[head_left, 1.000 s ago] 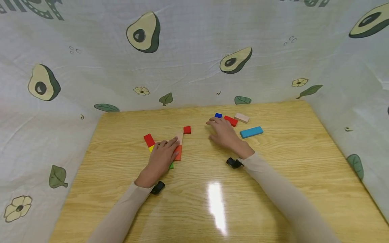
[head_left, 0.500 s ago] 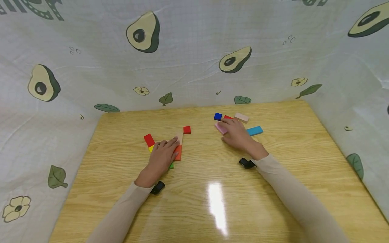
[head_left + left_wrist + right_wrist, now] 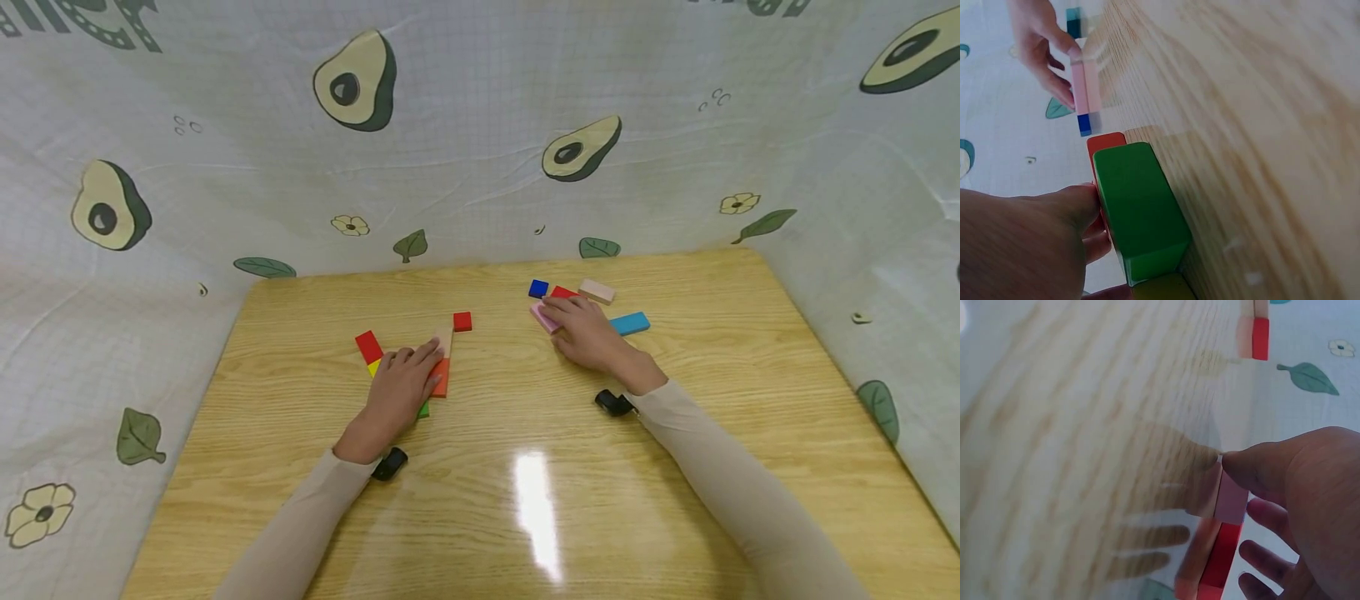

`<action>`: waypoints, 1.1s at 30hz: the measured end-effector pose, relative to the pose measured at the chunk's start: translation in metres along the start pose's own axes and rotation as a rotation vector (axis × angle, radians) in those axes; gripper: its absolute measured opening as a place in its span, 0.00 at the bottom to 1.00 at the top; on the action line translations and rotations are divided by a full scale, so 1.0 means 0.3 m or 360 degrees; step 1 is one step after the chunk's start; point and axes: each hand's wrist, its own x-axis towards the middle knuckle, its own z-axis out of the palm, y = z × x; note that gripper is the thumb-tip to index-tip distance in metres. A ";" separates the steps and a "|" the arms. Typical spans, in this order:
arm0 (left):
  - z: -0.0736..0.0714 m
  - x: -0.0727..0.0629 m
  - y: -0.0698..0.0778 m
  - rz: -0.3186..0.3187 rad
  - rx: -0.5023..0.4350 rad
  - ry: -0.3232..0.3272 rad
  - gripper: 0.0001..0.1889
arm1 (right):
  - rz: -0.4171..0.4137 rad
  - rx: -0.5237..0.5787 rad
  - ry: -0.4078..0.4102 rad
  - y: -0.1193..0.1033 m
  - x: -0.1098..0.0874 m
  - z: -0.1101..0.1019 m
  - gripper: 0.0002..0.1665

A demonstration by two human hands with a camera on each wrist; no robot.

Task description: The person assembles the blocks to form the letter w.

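Note:
My left hand (image 3: 400, 385) rests on a flat group of coloured blocks, covering much of it. Around that hand show a red block (image 3: 369, 347), a yellow block (image 3: 373, 367), a pale block (image 3: 445, 342), an orange-red block (image 3: 441, 379) and part of a green block (image 3: 424, 409). In the left wrist view the green block (image 3: 1138, 203) stands large beside the thumb. Farther right, my right hand (image 3: 588, 335) pinches a pink block (image 3: 545, 317) lying on the table. The right wrist view has the thumb against one end of the pink block (image 3: 1232, 499), with the fingers partly hidden behind.
A small red block (image 3: 462, 322) lies just beyond the left group. Near the right hand are a blue cube (image 3: 538, 288), a red block (image 3: 564, 292), a pale block (image 3: 597, 291) and a light-blue block (image 3: 630, 323). A patterned cloth (image 3: 465, 192) borders the wooden table (image 3: 480, 500).
My right hand has moved right and come down onto the pink block, which it hid a second ago; the blue cube is uncovered. My left hand has stayed in place.

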 end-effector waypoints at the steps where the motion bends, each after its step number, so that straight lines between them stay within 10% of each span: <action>1: 0.001 0.000 0.000 0.0000 0.0003 0.0001 0.24 | -0.0003 0.0004 0.0002 0.000 0.000 0.001 0.33; 17: 0.007 0.001 -0.002 -0.0005 -0.0007 0.0012 0.24 | -0.0168 0.0032 0.0148 0.023 0.005 0.026 0.30; 33: 0.005 -0.001 -0.003 0.0013 -0.0031 0.0034 0.24 | -0.0075 0.0021 0.0023 -0.028 0.004 0.003 0.30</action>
